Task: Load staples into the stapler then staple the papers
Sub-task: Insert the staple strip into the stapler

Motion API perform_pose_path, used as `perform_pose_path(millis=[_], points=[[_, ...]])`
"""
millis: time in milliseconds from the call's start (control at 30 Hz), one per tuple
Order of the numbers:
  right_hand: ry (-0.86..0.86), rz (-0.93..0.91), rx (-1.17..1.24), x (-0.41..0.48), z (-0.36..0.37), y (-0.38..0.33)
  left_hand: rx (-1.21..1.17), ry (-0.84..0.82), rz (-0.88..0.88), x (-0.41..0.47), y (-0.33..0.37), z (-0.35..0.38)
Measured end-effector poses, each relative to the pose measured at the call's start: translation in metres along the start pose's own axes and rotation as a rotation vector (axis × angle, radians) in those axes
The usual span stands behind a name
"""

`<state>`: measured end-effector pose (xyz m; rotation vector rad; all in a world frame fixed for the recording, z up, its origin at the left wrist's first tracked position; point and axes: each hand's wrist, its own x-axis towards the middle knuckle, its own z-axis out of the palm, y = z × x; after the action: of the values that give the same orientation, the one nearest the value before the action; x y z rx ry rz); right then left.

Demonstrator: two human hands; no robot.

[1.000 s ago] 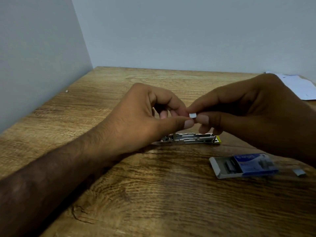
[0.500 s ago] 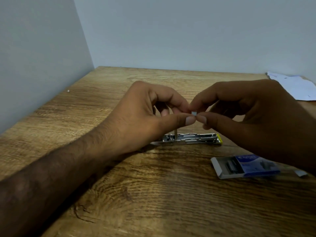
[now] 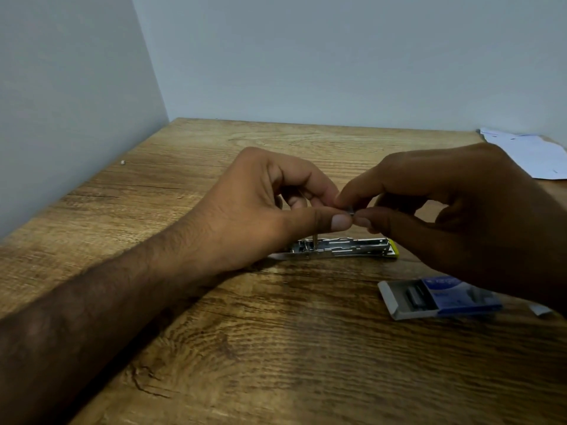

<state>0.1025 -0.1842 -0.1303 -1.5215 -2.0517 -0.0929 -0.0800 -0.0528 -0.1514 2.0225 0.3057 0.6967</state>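
Wood-grain worktop fills my view, set into a corner of pale walls. I see the left hand and the right hand raised together above it, thumb and forefinger tips of each meeting on a small silvery strip of staples; both hands pinch it, and most of the strip is hidden between the fingertips. Directly beneath the hands the stapler lies flat on the worktop, opened out, its metal channel facing up and a yellow-green end toward the right. Nearer me and to the right, a blue and grey staple box lies with its tray slid partly out, dark staples visible inside. Just right of the box a small pale scrap pokes out from under the right wrist; I cannot tell what it is. White papers sit at the far right edge, well apart from the stapler.
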Motion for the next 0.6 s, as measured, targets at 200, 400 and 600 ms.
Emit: perform_pose_path(millis=[200, 400, 600], points=[[-0.039, 0.0, -0.023, 0.0, -0.007, 0.001, 0.119, -0.082, -0.048, -0.001, 0.005, -0.004], [-0.199, 0.098, 0.009, 0.0, -0.012, -0.002, 0.442, -0.304, -0.104, 0.0, 0.008, -0.018], [-0.303, 0.156, 0.014, 0.002, -0.015, -0.001, 0.411, -0.3, -0.115, 0.001, 0.004, -0.017]])
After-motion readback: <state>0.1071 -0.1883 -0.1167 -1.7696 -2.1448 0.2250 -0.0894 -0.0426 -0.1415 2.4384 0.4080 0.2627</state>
